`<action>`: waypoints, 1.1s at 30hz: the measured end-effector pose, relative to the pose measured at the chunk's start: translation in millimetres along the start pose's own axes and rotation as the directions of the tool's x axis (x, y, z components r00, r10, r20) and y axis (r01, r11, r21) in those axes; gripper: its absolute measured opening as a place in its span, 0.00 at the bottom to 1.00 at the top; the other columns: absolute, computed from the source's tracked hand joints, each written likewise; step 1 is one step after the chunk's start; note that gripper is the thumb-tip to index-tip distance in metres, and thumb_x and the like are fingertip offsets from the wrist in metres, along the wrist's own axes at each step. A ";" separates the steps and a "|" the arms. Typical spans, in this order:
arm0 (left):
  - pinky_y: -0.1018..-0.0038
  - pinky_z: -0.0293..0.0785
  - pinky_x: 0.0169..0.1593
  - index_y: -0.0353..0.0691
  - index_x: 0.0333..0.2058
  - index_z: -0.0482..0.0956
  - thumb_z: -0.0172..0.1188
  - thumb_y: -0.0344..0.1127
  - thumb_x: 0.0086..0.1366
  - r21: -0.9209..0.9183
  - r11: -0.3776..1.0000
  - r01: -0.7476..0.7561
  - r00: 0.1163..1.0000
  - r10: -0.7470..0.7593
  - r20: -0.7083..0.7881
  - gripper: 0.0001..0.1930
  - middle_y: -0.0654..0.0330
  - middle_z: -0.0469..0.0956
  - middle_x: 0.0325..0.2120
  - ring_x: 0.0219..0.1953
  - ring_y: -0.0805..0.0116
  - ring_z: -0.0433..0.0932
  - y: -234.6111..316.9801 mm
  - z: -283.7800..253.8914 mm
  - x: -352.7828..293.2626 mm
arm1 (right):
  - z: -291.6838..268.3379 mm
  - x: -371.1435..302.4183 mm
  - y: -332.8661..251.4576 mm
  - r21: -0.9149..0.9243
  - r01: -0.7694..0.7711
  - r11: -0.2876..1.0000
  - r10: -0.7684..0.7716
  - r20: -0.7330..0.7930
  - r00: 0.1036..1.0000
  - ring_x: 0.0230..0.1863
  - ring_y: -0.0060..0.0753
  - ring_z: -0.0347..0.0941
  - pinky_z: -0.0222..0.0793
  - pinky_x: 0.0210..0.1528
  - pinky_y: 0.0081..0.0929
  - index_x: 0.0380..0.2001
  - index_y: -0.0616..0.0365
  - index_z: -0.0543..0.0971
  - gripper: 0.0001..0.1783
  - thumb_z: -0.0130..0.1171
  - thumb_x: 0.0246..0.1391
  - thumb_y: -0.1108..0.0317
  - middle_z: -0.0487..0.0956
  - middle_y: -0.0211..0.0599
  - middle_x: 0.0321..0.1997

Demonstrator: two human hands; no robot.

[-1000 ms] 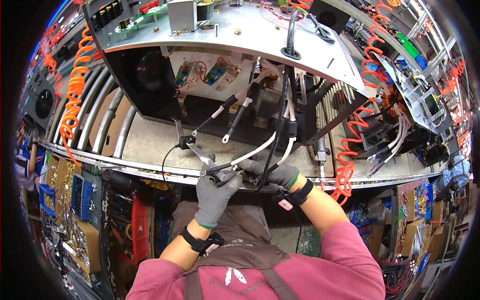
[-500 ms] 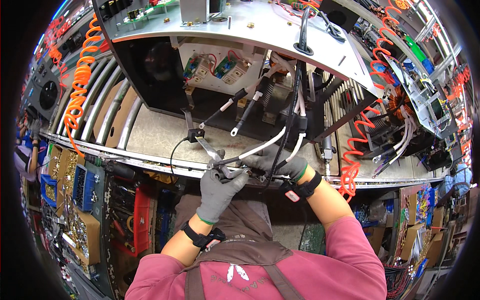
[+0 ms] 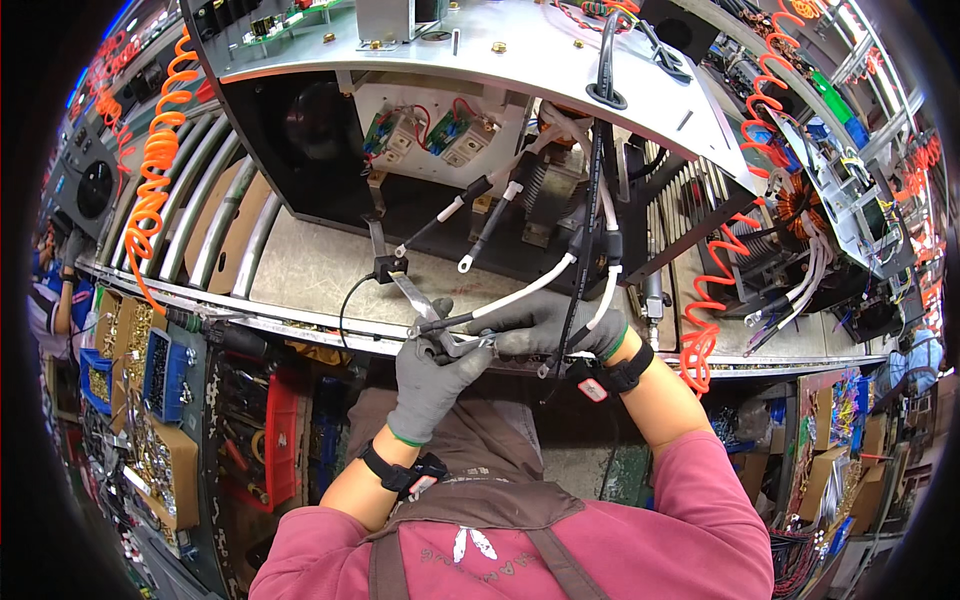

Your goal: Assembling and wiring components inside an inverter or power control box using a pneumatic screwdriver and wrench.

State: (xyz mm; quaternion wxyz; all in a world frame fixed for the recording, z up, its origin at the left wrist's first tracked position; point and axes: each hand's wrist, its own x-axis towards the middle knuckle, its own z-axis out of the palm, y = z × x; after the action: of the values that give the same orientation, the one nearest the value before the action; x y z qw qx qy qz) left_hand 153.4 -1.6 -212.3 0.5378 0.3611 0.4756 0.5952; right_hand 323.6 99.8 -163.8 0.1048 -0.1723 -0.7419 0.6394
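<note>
My left hand [image 3: 432, 385], in a grey glove, is closed around the lower bent end of a flat metal strip [image 3: 463, 347]. The strip runs up through a black block [image 3: 391, 268] with a thin black lead. A white cable [image 3: 530, 292] with a black-sleeved lug end lies across the strip, just above my left fingers. My right hand [image 3: 560, 325], gloved too, is closed with its fingertips at the strip's right end; whatever they pinch is too small to tell. Another white cable [image 3: 606, 300] hangs over the back of that hand, its lug below.
The open black cabinet [image 3: 330, 190] with a metal top plate stands beyond my hands. Two loose lugged cables [image 3: 484, 238] hang from it. Orange coiled hoses [image 3: 160, 150] hang at both sides. Parts bins [image 3: 168, 375] sit lower left, and another unit [image 3: 810, 240] stands at right.
My right hand has shifted slightly, its fingers now stretched further along to the strip's end. The white cables over it have moved a little to the right. My left hand keeps its hold.
</note>
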 end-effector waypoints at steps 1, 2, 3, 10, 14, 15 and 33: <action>0.79 0.75 0.42 0.29 0.56 0.57 0.69 0.27 0.47 -0.045 0.999 0.000 1.000 0.000 0.001 0.39 0.54 0.73 0.39 0.38 0.72 0.76 1.0 0.7 -0.1 | 3.1 -1.1 -4.1 0.116 -0.053 0.992 0.056 -0.023 0.998 0.50 0.25 0.69 0.64 0.54 0.25 0.53 0.63 0.71 0.23 0.56 0.56 0.64 0.76 0.39 0.50; 0.79 0.75 0.42 0.29 0.56 0.57 0.69 0.27 0.47 -0.046 0.999 0.000 1.000 0.000 0.000 0.39 0.54 0.73 0.39 0.38 0.72 0.76 -0.2 -0.1 0.1 | 5.2 -1.5 -5.7 0.231 -0.102 0.967 0.114 -0.038 0.993 0.50 0.25 0.69 0.63 0.54 0.25 0.55 0.63 0.70 0.25 0.56 0.55 0.63 0.75 0.39 0.50; 0.79 0.74 0.43 0.29 0.56 0.56 0.69 0.27 0.47 -0.026 0.999 -0.031 0.999 0.031 0.015 0.39 0.55 0.72 0.40 0.39 0.72 0.76 -1.8 -0.5 0.2 | 5.0 -2.3 -4.3 0.229 -0.103 0.968 0.114 -0.039 0.993 0.50 0.25 0.69 0.63 0.54 0.25 0.55 0.63 0.70 0.25 0.56 0.55 0.63 0.75 0.39 0.50; 0.79 0.72 0.44 0.29 0.52 0.66 0.68 0.29 0.49 0.012 1.000 0.010 0.997 -0.011 0.072 0.32 0.59 0.76 0.37 0.37 0.76 0.75 5.9 -1.6 2.0 | 7.3 -10.1 8.2 0.010 0.032 0.999 -0.030 -0.126 0.992 0.49 0.26 0.69 0.64 0.54 0.25 0.53 0.65 0.70 0.22 0.51 0.60 0.62 0.76 0.37 0.48; 0.80 0.71 0.43 0.30 0.44 0.76 0.66 0.30 0.53 0.124 0.992 0.037 0.992 -0.051 0.112 0.19 0.61 0.79 0.34 0.37 0.79 0.74 -0.2 -8.5 3.6 | 17.5 -7.9 22.2 0.062 0.083 0.995 -0.064 -0.266 0.962 0.41 0.23 0.71 0.68 0.45 0.22 0.49 0.63 0.71 0.20 0.53 0.59 0.61 0.76 0.34 0.39; 0.81 0.71 0.43 0.30 0.40 0.78 0.65 0.30 0.54 0.086 0.996 0.010 0.991 -0.022 0.131 0.15 0.62 0.79 0.33 0.37 0.79 0.74 -0.2 -4.0 3.7 | 15.9 -9.5 24.6 0.058 0.085 0.995 -0.067 -0.265 0.962 0.41 0.23 0.71 0.68 0.45 0.22 0.49 0.63 0.71 0.20 0.53 0.59 0.61 0.76 0.34 0.39; 0.82 0.72 0.35 0.30 0.38 0.77 0.58 0.25 0.55 0.194 0.958 -0.210 0.962 0.166 0.219 0.11 0.61 0.79 0.31 0.32 0.81 0.73 -10.5 16.5 23.1 | 13.4 -20.4 31.4 0.124 0.001 0.992 0.067 -0.543 0.837 0.34 0.18 0.69 0.68 0.37 0.21 0.37 0.62 0.76 0.11 0.59 0.55 0.66 0.76 0.29 0.32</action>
State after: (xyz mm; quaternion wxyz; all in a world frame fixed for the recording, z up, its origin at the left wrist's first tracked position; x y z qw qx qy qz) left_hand 168.3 23.7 -219.5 0.4813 0.5191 0.4441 0.5493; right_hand 341.1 83.4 -195.6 0.3109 -0.3538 -0.6388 0.6084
